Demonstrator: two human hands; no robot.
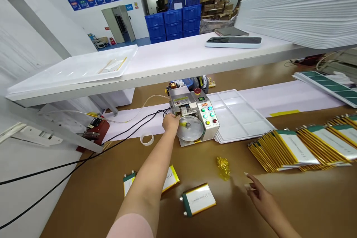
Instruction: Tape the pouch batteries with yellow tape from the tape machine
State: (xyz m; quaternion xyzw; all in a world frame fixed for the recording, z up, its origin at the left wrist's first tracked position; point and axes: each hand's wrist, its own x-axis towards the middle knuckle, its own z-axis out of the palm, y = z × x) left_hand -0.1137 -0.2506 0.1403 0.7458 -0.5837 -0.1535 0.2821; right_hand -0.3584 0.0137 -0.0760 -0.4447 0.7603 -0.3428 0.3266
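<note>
My left hand (170,122) reaches to the left side of a tape dispensing machine (181,98). Its fingers are curled in beside the machine's round clear disc (192,134); whatever they grip is hidden. Over the table at the right, my right hand (259,195) is held with thumb and fingers apart and nothing between them. A crumpled clump of yellow tape (223,168) lies left of it. Between my arms rests a flat battery pack (199,199) with a green end and two metal tabs. Two more packs, one a yellow-edged battery (170,178), are partly covered by my left forearm.
Fanned stacks of batteries (299,148) occupy the right of the table. White trays (237,115) lie beside the machine, and a white tape ring (147,140) to its left. Black cables (122,137) cross the left side. A shelf (167,65) spans overhead, bearing a phone (233,42).
</note>
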